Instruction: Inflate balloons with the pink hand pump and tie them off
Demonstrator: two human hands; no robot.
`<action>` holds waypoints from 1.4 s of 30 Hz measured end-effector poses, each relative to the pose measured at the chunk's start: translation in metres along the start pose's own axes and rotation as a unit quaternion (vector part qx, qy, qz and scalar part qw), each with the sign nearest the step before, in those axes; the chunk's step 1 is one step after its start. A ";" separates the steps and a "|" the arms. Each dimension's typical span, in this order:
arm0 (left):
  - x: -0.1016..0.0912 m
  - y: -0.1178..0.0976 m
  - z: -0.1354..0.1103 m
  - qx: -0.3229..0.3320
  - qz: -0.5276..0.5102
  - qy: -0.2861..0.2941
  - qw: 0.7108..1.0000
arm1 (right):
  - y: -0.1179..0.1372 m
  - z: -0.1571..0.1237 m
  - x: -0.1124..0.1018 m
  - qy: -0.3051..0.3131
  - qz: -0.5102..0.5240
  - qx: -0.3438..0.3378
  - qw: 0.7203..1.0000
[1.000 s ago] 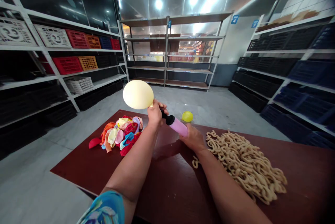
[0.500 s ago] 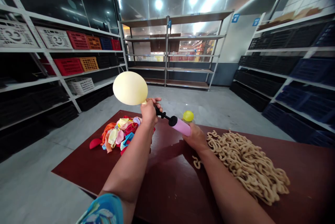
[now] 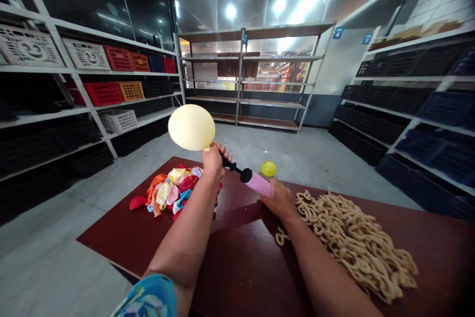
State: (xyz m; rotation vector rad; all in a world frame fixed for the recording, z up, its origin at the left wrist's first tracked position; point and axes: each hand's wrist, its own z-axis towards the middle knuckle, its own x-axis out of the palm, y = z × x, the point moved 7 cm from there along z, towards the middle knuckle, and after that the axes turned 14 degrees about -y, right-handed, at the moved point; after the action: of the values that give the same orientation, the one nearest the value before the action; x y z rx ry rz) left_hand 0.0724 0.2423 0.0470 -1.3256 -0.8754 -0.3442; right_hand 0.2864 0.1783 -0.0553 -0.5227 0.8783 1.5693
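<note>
My left hand (image 3: 215, 158) is closed around the neck of an inflated cream balloon (image 3: 191, 127) and the black end of a balloon pump, so the join between them is hidden. My right hand (image 3: 278, 198) is wrapped round the lower end of the pump's pink barrel (image 3: 259, 184). A black rod runs between the barrel and my left hand. Loose uninflated balloons (image 3: 172, 193) in many colours lie heaped by my left forearm. Beside my right forearm is a pile of tan, curled, string-like pieces (image 3: 356, 243), with a few stray ones (image 3: 282, 236) nearer the middle.
All this is over a dark red-brown table (image 3: 237, 257). A small yellow balloon-like object (image 3: 268, 168) shows just beyond my right hand. Racks with coloured crates (image 3: 104, 93) stand left, dark crates (image 3: 386, 121) right, and a metal shelf unit (image 3: 241, 79) at the back.
The fingers of my left hand, looser before, have curled in around the black pump end. The whole view has shifted slightly; the balloon and barrel keep nearly the same places relative to my hands.
</note>
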 end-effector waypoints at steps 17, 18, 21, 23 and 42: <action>0.010 0.024 -0.018 -0.018 -0.001 0.015 1.000 | 0.011 -0.001 -0.019 -0.090 -0.009 -0.035 0.995; 0.011 0.028 -0.019 -0.024 0.001 0.016 1.000 | 0.014 -0.001 -0.021 -0.094 -0.006 -0.042 0.995; 0.010 0.033 -0.020 -0.032 0.005 0.016 0.999 | 0.017 0.000 -0.021 -0.087 -0.003 -0.049 0.995; 0.008 0.030 -0.016 -0.028 0.007 0.010 1.000 | 0.015 0.001 -0.016 -0.065 -0.010 -0.041 0.997; 0.005 0.010 -0.007 0.002 -0.015 -0.002 1.000 | -0.005 0.002 -0.005 -0.065 -0.031 -0.021 0.997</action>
State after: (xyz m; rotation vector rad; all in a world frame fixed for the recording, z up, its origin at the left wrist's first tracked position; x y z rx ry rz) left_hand 0.0845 0.2389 0.0437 -1.3113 -0.8993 -0.3645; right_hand 0.2930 0.1763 -0.0515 -0.4680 0.7264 1.5501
